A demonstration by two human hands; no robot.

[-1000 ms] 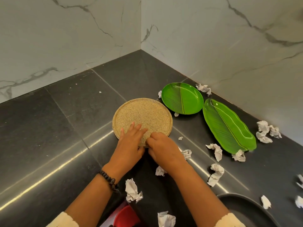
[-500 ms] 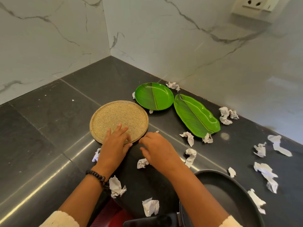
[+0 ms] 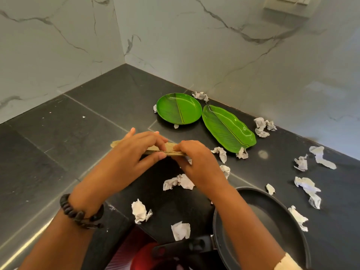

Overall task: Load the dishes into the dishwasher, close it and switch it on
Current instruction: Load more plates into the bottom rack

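The tan speckled plate that lay flat on the counter half a second ago is now up off the surface, tipped so that only its thin near edge shows, and both hands have shifted from resting on it to clamping it.

The dark stone counter runs back into a corner between two marble walls. To the left of the plate the counter is bare and wide right up to the wall. To the right it is crowded: a round green plate sits near the back wall, with a long leaf-shaped green plate just beside it, their rims nearly touching. Crumpled paper scraps are scattered from the back wall down to the front edge. A black pan sits at the near right, its handle pointing left along the counter's front edge, under the right forearm. Something red shows below the counter's front edge; I cannot tell what it is.

The left hand grips the plate from the near side, fingers curled over the top and thumb pressed beneath the rim. A dark bead bracelet circles that wrist. The right hand pinches the same rim just beside it, fingertips almost touching the left hand's. The plate juts out to the left past the left hand, held above the counter in front of the two green plates and well apart from them.
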